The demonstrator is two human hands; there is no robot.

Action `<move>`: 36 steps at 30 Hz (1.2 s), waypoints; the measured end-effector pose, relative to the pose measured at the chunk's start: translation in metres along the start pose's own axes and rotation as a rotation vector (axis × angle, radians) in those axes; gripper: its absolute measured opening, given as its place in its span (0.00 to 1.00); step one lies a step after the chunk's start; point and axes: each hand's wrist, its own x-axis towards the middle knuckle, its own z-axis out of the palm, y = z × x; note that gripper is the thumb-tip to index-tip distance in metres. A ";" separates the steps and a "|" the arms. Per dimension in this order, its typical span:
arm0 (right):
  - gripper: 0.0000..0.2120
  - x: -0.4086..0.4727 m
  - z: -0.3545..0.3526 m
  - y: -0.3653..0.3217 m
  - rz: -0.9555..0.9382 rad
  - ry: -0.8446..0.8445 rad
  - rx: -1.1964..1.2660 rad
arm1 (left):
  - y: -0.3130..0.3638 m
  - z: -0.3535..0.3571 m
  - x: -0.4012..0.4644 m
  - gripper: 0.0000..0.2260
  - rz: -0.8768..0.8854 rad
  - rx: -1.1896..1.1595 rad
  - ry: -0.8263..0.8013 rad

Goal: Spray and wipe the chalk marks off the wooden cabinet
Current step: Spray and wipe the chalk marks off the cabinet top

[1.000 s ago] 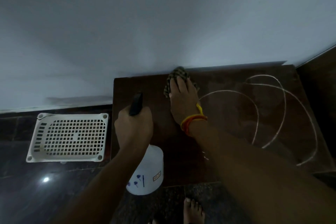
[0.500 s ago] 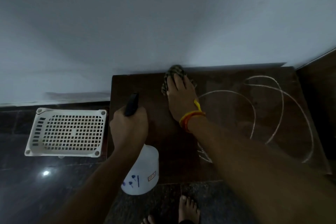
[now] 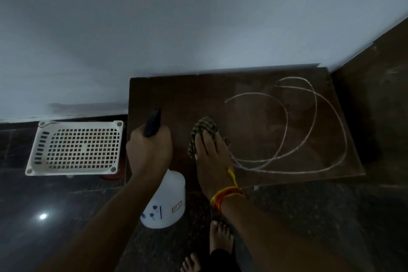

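Note:
The dark wooden cabinet top (image 3: 181, 95) stands against the white wall. White chalk loops (image 3: 315, 117) curve across its right half. My right hand (image 3: 212, 161) presses flat on a checked cloth (image 3: 204, 127) near the middle of the top, close to the front edge, just left of the chalk loops. My left hand (image 3: 150, 150) grips the black head of a white spray bottle (image 3: 167, 201), held over the cabinet's front left corner with the nozzle pointing away from me.
A white perforated plastic basket (image 3: 75, 148) sits on the dark floor left of the cabinet. A dark wooden panel (image 3: 375, 95) rises at the right. My bare feet (image 3: 218, 240) stand on the floor in front of the cabinet.
My right hand has dragged the cloth from the back edge of the top toward the front. The left hand keeps the bottle in about the same place.

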 end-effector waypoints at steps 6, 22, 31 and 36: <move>0.29 -0.064 0.000 -0.009 0.026 -0.016 0.001 | -0.010 -0.009 -0.035 0.07 0.006 0.015 -0.020; 0.34 -0.098 0.000 0.041 -0.056 0.026 -0.033 | -0.021 0.003 -0.067 0.07 -0.036 0.020 -0.014; 0.28 -0.046 -0.012 0.037 -0.045 -0.009 0.086 | -0.003 0.033 -0.083 0.07 -0.015 0.019 -0.020; 0.27 -0.045 -0.012 0.038 -0.024 -0.013 0.096 | -0.004 0.043 -0.086 0.08 -0.019 0.029 -0.023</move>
